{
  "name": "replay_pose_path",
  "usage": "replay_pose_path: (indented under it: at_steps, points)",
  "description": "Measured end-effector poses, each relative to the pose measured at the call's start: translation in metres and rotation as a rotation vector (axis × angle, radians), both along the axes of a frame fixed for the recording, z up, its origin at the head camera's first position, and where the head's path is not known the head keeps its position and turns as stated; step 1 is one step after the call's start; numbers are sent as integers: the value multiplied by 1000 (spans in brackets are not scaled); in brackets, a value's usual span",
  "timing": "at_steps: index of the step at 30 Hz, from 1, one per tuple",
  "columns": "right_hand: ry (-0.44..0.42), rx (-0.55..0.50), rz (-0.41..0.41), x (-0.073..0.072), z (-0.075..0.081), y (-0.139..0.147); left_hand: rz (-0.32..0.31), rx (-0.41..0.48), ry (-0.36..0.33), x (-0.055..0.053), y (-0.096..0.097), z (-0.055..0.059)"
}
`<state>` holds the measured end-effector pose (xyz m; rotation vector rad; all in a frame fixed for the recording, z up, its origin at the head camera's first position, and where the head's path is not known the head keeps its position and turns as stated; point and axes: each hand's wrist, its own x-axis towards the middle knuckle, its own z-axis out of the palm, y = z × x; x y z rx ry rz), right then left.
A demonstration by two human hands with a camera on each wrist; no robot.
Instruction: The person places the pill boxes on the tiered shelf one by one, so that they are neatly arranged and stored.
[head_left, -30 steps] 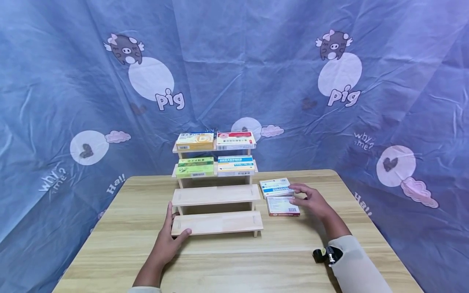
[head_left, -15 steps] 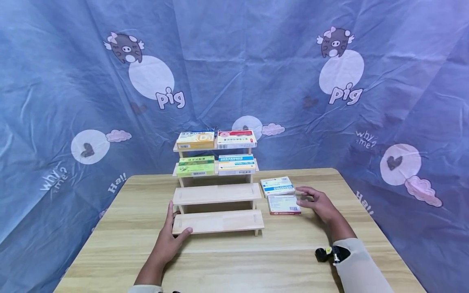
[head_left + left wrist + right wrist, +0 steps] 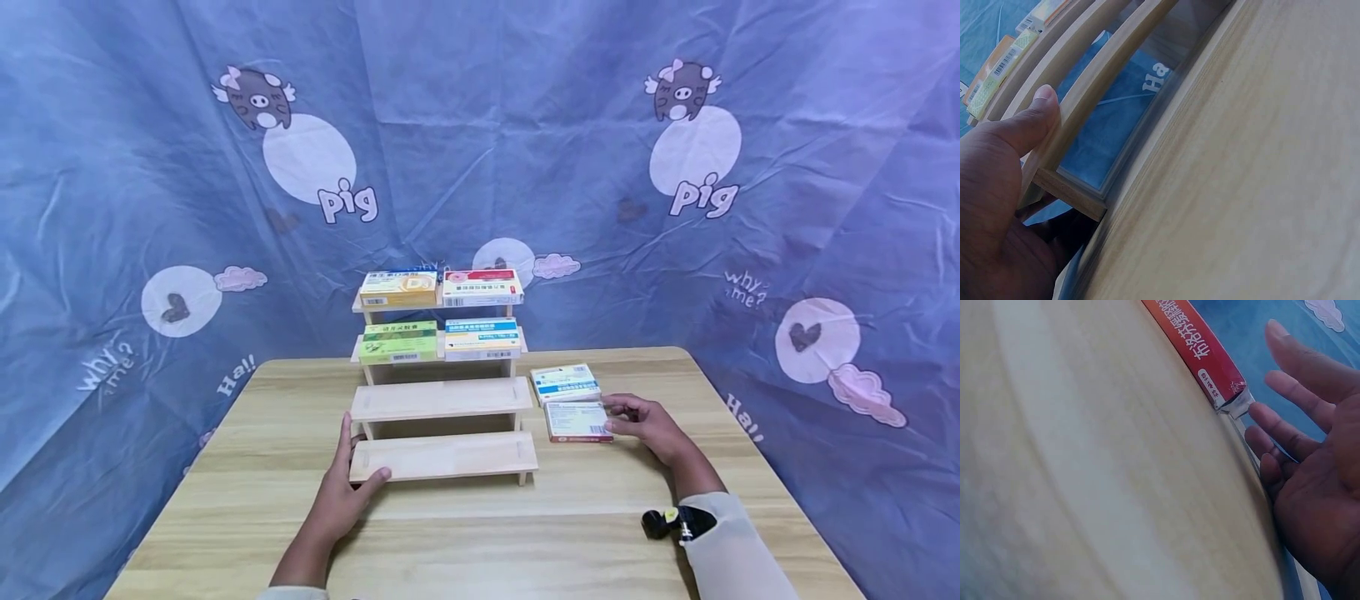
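Observation:
My left hand (image 3: 341, 492) holds the left end of the lowest step of a wooden tiered display rack (image 3: 442, 457). Its thumb lies on the step's front edge, as the left wrist view also shows, and the other fingers reach round the side. At the rack's right, a white medicine box (image 3: 577, 422) with a red side lies flat on the table. My right hand (image 3: 654, 427) is at that box's right end, fingers loosely bent and thumb spread from them. In the right wrist view, the fingertips are just off the box's red end (image 3: 1200, 353).
A blue-and-white medicine box (image 3: 566, 383) lies right behind the red-sided one. On the rack's upper steps sit a yellow box (image 3: 399, 289), a red-and-white box (image 3: 482, 287), a green box (image 3: 399, 342) and a blue-and-white box (image 3: 482, 338). A blue printed curtain (image 3: 450, 167) hangs behind the table.
My right hand has drawn back to the right from over the two loose boxes and now sits lower, by the nearer box's right end. The left hand stays on the rack.

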<state>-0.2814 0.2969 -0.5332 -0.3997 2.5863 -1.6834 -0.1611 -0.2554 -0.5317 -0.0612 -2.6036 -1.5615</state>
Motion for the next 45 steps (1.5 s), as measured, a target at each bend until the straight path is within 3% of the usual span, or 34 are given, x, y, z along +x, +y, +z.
replay_pose_path:
  at_steps: [23,33,38,45]
  points:
    - [32,55,125,2,3,-2,4,1,-32,2,-1,3]
    - [19,65,158,2,3,-5,2,-11,-3,1,0,3]
    - [-24,95,145,3,4,-6,5,-21,0,2,1,1]
    - [-12,120,141,6,7,-7,10,-15,-28,2,0,3]
